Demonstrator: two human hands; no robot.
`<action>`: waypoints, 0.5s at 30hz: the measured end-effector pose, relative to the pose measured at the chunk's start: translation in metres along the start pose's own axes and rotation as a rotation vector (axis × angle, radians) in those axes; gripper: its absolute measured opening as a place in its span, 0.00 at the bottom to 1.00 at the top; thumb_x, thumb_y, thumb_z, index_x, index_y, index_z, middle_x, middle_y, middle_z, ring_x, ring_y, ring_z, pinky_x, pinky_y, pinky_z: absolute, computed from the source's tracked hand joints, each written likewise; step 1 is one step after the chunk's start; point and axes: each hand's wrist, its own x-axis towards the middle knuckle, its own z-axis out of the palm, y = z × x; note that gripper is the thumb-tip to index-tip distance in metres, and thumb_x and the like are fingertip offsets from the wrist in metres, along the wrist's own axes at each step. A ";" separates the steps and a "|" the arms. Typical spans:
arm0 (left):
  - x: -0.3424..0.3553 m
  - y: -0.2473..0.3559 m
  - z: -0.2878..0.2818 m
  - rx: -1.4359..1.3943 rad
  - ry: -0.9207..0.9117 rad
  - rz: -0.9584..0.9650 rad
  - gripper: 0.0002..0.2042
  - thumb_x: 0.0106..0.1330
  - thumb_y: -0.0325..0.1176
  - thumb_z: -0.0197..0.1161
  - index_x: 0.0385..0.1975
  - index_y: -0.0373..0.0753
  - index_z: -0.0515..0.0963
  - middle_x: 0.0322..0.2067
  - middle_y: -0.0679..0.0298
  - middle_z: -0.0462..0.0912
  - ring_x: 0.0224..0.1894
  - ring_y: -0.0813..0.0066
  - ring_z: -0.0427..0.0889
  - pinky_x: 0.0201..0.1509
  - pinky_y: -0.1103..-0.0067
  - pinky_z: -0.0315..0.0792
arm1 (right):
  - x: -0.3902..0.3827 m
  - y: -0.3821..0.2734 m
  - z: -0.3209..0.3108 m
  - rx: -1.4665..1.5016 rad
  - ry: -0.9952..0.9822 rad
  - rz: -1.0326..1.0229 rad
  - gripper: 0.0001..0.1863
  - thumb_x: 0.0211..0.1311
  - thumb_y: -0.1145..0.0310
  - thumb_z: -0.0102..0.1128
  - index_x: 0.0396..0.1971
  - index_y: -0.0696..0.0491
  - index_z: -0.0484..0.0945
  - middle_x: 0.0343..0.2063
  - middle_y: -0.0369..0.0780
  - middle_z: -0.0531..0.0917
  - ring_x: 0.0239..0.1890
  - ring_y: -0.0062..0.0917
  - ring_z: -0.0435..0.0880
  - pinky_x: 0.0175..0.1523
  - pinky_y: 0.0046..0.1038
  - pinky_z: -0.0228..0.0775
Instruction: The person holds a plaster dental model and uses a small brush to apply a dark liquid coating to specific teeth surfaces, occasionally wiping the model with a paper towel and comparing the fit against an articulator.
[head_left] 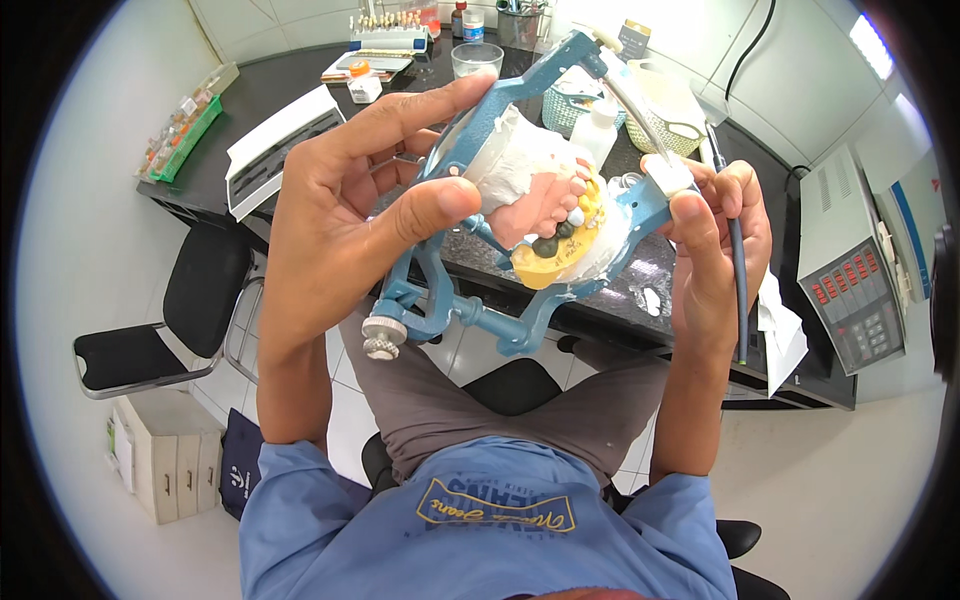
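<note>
A blue metal dental articulator (440, 300) is held up between both hands. It carries a white plaster cast with pink gum and teeth (530, 195) against a yellow cast (545, 265) with dark green crown shapes. My left hand (350, 220) grips its upper frame at the left, thumb on the plaster side. My right hand (715, 240) holds the right end by a pale square block (665, 180); a long, slim dark tool (737, 290) also rests in its fingers, pointing down.
Behind are a black counter (260, 80) with a white case (280, 150), a glass cup (477, 58), baskets (665, 95), a white bottle (595, 130) and green rack (190, 135). At right stands a machine with keypad (850, 310); at left, a black chair (200, 280) and white cabinet (165, 460).
</note>
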 end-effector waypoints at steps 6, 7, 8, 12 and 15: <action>0.002 0.008 0.002 0.013 0.010 -0.044 0.41 0.51 0.54 0.72 0.56 0.24 0.70 0.51 0.50 0.77 0.52 0.68 0.77 0.57 0.75 0.70 | -0.003 0.006 -0.002 0.097 0.003 0.079 0.19 0.54 0.72 0.68 0.28 0.50 0.61 0.36 0.48 0.82 0.35 0.21 0.82 0.36 0.22 0.79; 0.002 0.008 0.002 -0.002 0.017 -0.048 0.42 0.50 0.56 0.72 0.55 0.25 0.71 0.49 0.50 0.78 0.51 0.68 0.78 0.56 0.75 0.70 | -0.004 0.006 -0.002 0.123 0.002 0.108 0.18 0.55 0.72 0.67 0.28 0.50 0.61 0.36 0.48 0.82 0.34 0.21 0.82 0.35 0.23 0.80; 0.003 0.008 0.003 -0.004 0.020 -0.050 0.42 0.50 0.56 0.72 0.55 0.25 0.71 0.49 0.50 0.78 0.51 0.68 0.78 0.56 0.75 0.70 | -0.004 0.006 -0.002 0.121 -0.001 0.110 0.18 0.55 0.72 0.67 0.28 0.50 0.61 0.36 0.48 0.82 0.34 0.21 0.82 0.35 0.23 0.80; 0.003 0.009 0.003 -0.010 0.024 -0.084 0.41 0.50 0.58 0.71 0.53 0.25 0.74 0.47 0.50 0.79 0.49 0.68 0.79 0.56 0.75 0.70 | -0.006 0.005 -0.003 0.148 -0.004 0.152 0.18 0.55 0.71 0.67 0.28 0.50 0.60 0.34 0.45 0.81 0.35 0.21 0.83 0.32 0.24 0.82; 0.005 0.005 0.003 -0.021 0.019 -0.097 0.40 0.50 0.59 0.70 0.51 0.25 0.75 0.48 0.49 0.79 0.50 0.66 0.79 0.57 0.74 0.71 | -0.007 0.003 -0.002 0.138 0.010 0.161 0.19 0.55 0.71 0.67 0.28 0.49 0.60 0.33 0.44 0.80 0.34 0.22 0.84 0.31 0.24 0.82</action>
